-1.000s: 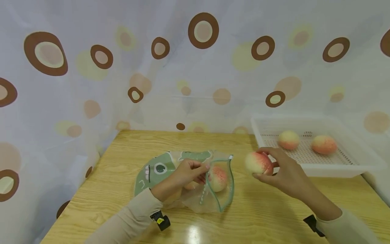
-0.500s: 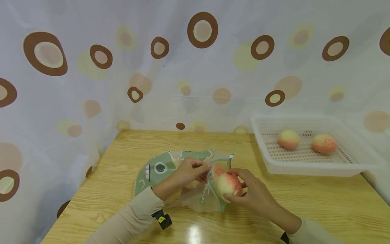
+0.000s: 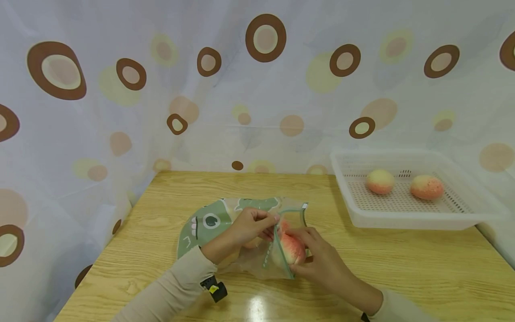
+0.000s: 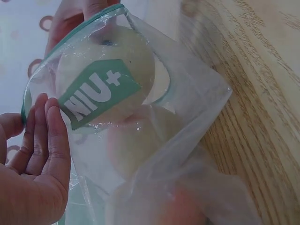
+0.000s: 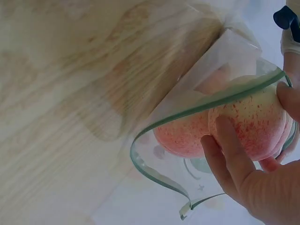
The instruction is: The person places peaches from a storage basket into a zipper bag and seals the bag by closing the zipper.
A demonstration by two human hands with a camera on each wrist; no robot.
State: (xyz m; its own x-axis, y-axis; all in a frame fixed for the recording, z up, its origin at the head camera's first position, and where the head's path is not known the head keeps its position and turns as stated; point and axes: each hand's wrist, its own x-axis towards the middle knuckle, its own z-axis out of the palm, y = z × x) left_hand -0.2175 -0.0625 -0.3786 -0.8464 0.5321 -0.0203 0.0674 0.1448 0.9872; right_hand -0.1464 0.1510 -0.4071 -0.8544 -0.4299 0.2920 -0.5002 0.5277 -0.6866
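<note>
Green-rimmed bag [image 3: 251, 264] | right hand [image 3: 323, 261] grips part-hidden peach [image 3: 293, 249] | inner peaches [image 4: 140, 145] film-blurred

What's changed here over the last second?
The right hand has carried a peach from near the white basket, leftward and slightly toward the person, into the open mouth of the clear-and-green bag. It still holds that peach; nothing has been let go. The left hand stays at the bag's rim, and two other peaches remain in the basket.
</note>
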